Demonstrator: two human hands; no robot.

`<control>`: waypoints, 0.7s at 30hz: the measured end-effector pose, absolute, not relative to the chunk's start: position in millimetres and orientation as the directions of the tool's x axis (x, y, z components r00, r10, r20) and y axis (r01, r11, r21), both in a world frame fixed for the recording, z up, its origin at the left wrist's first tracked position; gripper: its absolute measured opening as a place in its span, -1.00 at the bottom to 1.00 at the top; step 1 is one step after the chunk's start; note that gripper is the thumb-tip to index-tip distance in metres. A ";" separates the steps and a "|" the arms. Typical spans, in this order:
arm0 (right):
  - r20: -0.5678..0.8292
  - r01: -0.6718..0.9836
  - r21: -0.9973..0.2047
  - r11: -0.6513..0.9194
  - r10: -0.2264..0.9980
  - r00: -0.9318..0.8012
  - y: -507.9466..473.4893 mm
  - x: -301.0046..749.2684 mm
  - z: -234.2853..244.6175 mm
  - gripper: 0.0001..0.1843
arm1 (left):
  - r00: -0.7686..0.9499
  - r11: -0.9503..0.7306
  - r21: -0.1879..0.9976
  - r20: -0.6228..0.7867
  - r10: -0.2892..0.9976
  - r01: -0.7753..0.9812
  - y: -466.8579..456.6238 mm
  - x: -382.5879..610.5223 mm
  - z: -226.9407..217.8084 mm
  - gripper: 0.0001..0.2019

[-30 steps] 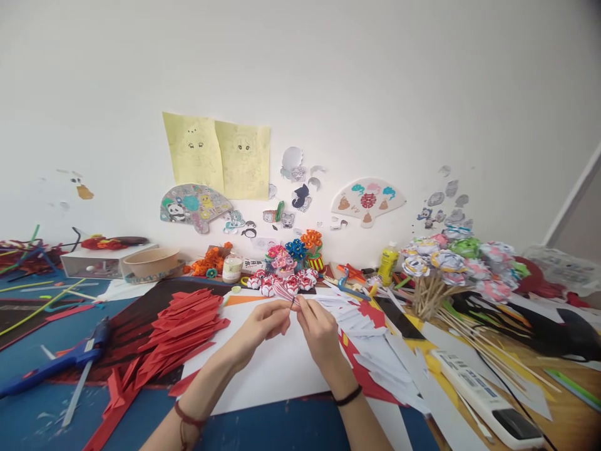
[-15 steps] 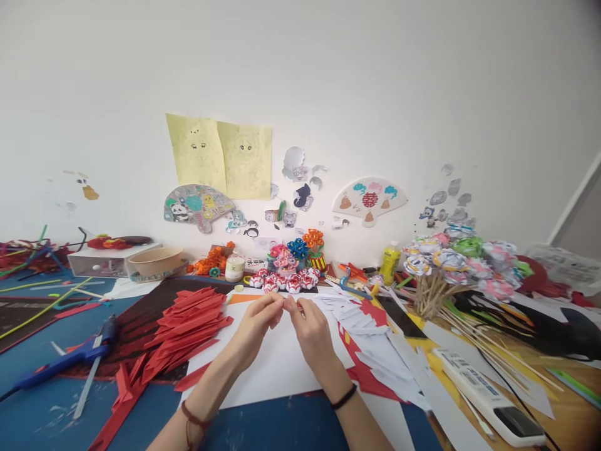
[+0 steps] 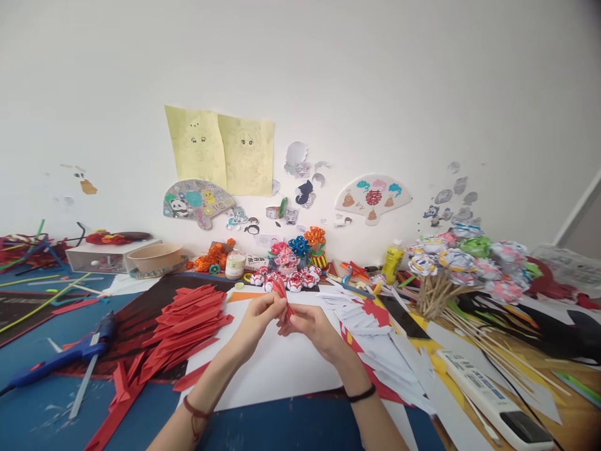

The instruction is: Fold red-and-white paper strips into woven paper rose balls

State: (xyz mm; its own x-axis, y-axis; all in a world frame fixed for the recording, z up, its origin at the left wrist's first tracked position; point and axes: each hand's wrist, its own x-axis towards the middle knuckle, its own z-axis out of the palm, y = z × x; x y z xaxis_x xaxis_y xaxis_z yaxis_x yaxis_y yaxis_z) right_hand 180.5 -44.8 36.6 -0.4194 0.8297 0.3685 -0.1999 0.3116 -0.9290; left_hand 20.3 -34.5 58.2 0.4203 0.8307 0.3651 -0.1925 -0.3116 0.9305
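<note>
Above the white sheet (image 3: 272, 369), my left hand (image 3: 263, 313) pinches a folded red paper strip (image 3: 280, 288) that points upward. The fingers of my right hand (image 3: 307, 324) are closed on the lower part of the same strip, close beside the left fingertips. My fingers partly hide the strip, so its full shape does not show. A heap of folded red paper strips (image 3: 192, 326) lies left of my hands. Folded white paper strips (image 3: 370, 338) spread out on the right. Red-and-white folded flowers (image 3: 293, 282) sit just beyond my fingers.
A blue glue gun (image 3: 70, 357) lies at the left. Behind are a beige bowl (image 3: 154, 258), a jar (image 3: 235, 265) and a yellow bottle (image 3: 390, 263). Paper flowers on sticks (image 3: 446, 269) stand at right, near a white power strip (image 3: 493, 398).
The red strip now stands up visibly between my fingers; before, it was mostly hidden. My right hand has turned and dropped slightly, with its fingers lower on the strip.
</note>
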 end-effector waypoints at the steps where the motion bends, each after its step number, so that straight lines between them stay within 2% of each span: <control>1: 0.369 -0.190 -0.929 0.318 0.840 -0.398 -44.9 181.4 37.0 -0.70 | 0.433 -0.311 0.932 0.361 0.826 -0.184 -35.4 20.4 59.3 -0.65; 4: 0.385 -0.086 -0.921 0.380 0.858 -0.341 -43.5 182.2 35.5 -0.71 | 0.427 -0.344 0.929 0.368 0.826 -0.137 -36.3 19.5 61.6 -0.63; 6: 0.430 0.075 -0.884 0.461 0.865 -0.259 -41.4 182.0 31.7 -0.71 | 0.390 -0.382 0.922 0.376 0.841 -0.066 -35.4 18.1 61.8 -0.64; 8: 0.527 0.320 -0.779 0.540 0.839 -0.134 -38.5 181.9 25.5 -0.71 | 0.386 -0.390 0.921 0.355 0.851 0.013 -34.1 16.8 61.2 -0.65; 10: 0.640 0.539 -0.619 0.572 0.765 -0.076 -35.4 181.9 17.9 -0.75 | 0.416 -0.373 0.926 0.314 0.854 0.066 -33.3 16.2 60.7 -0.61; 12: 0.720 0.663 -0.482 0.572 0.690 -0.072 -32.3 182.1 10.6 -0.76 | 0.441 -0.355 0.930 0.280 0.853 0.094 -32.8 16.6 61.1 -0.57; 17: 0.817 0.803 -0.256 0.538 0.565 -0.118 -28.2 182.2 1.4 -0.72 | 0.477 -0.335 0.933 0.238 0.846 0.129 -27.2 19.3 62.6 -0.62; 21: 0.809 0.848 -0.172 0.502 0.562 -0.169 -28.6 181.9 1.5 -0.71 | 0.457 -0.412 0.908 0.338 0.823 0.070 -23.7 20.9 60.2 -0.68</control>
State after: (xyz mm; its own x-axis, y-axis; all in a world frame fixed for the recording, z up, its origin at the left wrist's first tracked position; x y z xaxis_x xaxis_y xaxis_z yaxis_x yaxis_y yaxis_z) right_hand 181.9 -28.6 1.5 -0.1689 0.5623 0.8095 0.8477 0.5019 -0.1718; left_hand 20.9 -23.7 60.2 0.4573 0.8226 0.3380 0.0697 -0.4121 0.9085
